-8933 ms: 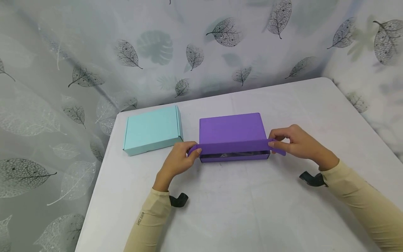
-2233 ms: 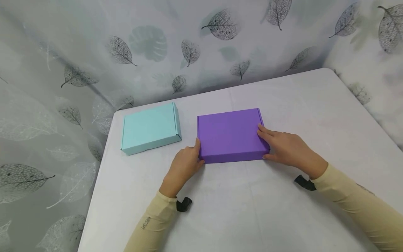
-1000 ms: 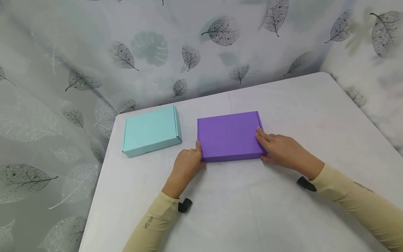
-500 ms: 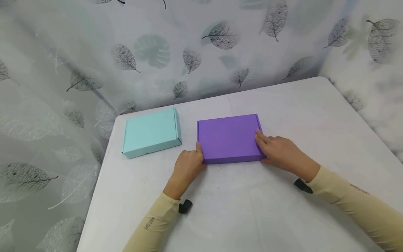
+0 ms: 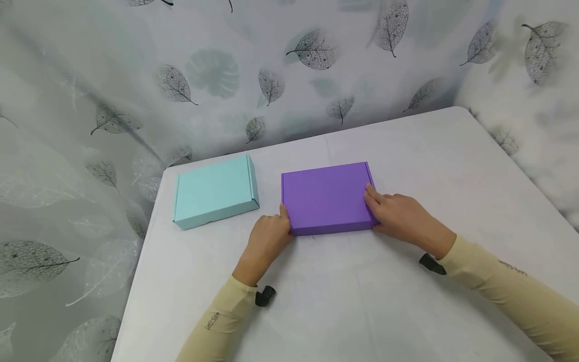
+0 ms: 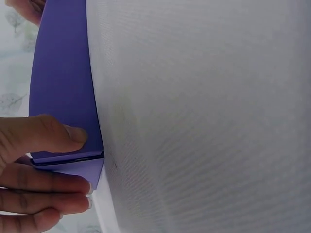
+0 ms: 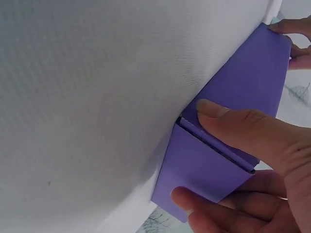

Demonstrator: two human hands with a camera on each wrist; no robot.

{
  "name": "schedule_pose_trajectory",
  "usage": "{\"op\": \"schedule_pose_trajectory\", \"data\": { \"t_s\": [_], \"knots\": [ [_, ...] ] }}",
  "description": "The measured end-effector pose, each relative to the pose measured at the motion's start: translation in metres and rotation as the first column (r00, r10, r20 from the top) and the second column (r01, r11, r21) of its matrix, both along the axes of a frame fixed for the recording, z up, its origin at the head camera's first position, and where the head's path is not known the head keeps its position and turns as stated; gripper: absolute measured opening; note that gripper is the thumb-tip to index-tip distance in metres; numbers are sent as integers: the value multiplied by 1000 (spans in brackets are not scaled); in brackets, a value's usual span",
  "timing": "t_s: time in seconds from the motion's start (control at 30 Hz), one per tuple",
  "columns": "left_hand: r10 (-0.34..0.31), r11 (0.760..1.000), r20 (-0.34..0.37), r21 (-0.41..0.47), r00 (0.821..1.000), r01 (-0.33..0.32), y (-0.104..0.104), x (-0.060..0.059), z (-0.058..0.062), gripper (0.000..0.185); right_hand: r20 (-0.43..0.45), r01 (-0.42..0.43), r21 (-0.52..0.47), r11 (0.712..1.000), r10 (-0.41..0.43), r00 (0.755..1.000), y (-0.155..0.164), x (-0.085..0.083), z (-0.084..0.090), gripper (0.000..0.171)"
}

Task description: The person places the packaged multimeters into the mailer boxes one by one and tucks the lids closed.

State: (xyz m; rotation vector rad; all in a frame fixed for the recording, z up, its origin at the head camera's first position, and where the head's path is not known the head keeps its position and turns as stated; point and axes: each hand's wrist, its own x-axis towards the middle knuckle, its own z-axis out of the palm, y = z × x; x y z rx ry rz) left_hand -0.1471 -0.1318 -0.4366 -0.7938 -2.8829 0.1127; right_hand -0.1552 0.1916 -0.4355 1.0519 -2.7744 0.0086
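A closed purple cardboard box [image 5: 326,197] lies flat in the middle of the white table [image 5: 362,301]. My left hand [image 5: 277,229] grips its near left corner. In the left wrist view the thumb [image 6: 53,133] presses the front face and the fingers [image 6: 48,194] lie along the left side wall of the purple box [image 6: 60,73]. My right hand [image 5: 379,211] grips the near right corner. In the right wrist view its thumb [image 7: 233,126] sits on the front of the purple box [image 7: 248,82] and its fingers [image 7: 214,208] wrap the side.
A closed teal box [image 5: 214,192] lies to the left of the purple one, near the table's far left corner. A leaf-print curtain [image 5: 271,75] hangs close behind the table and on both sides. Black wrist mounts [image 5: 264,295] sit under my sleeves.
The purple box's lid, held open by its side tabs 8.9 s ago, is closed. My hands moved from the tabs to the near corners and have stayed there over the last second.
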Motion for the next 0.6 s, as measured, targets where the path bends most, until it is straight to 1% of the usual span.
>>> {"op": "schedule_pose_trajectory", "data": {
  "t_s": [0.13,0.2,0.3,0.37,0.4,0.47,0.53,0.57,0.6],
  "knots": [
    [10,1000,14,14,1000,-10,-1,-1,-2,64,-1,12,3,1000,-12,1000,1,0,-2,83],
    [21,999,52,38,998,-23,-3,-1,-1,68,20,23,-6,1000,-23,1000,3,1,-2,84],
    [36,992,138,115,990,-52,-10,-3,2,68,92,37,-78,996,-30,995,9,0,1,88],
    [44,977,191,198,981,-82,-19,-8,8,74,146,41,-162,986,-17,989,14,-5,8,88],
    [45,965,205,244,978,-96,-23,-13,11,74,180,50,-205,977,-12,984,16,-10,14,86],
    [50,934,203,337,978,-118,-34,-26,20,71,221,68,-291,954,-2,975,20,-25,24,82],
    [61,901,181,413,982,-132,-44,-42,30,72,254,100,-351,931,-8,967,22,-46,34,79],
    [64,889,164,438,984,-131,-49,-51,34,72,269,122,-369,921,-20,963,23,-58,38,79],
    [71,882,149,452,986,-132,-53,-60,39,73,281,145,-384,912,-34,959,24,-70,41,78]
  ]
}}
